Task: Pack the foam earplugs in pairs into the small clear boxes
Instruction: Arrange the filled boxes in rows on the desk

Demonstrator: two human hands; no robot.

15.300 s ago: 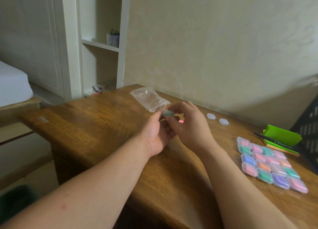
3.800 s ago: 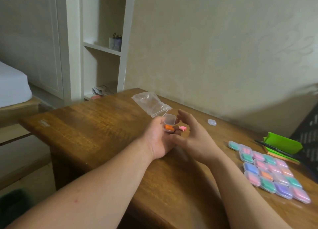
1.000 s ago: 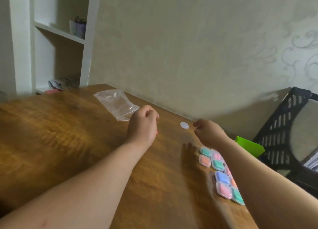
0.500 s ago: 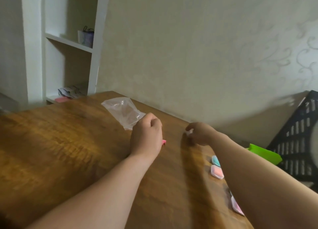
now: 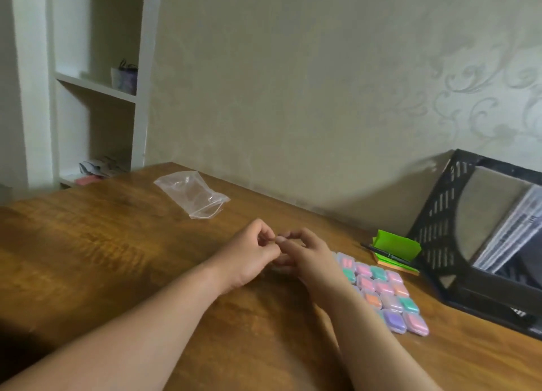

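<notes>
left hand (image 5: 249,254) and right hand (image 5: 309,258) meet at curled fingertips (whatever they pinch is hidden). filled clear boxes (image 5: 382,292) lie beside them.

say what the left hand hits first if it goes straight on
The right hand: the curled fingers of the left hand point at its fingertips, seemingly touching, though depth is unclear.

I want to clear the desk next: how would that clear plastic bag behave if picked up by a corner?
The plastic bag looks thin and crumpled, so it would probably flop rather than hold shape. It appears nearly empty, so likely very light and easily slid across the table. Its glossy film may be slippery.
</notes>
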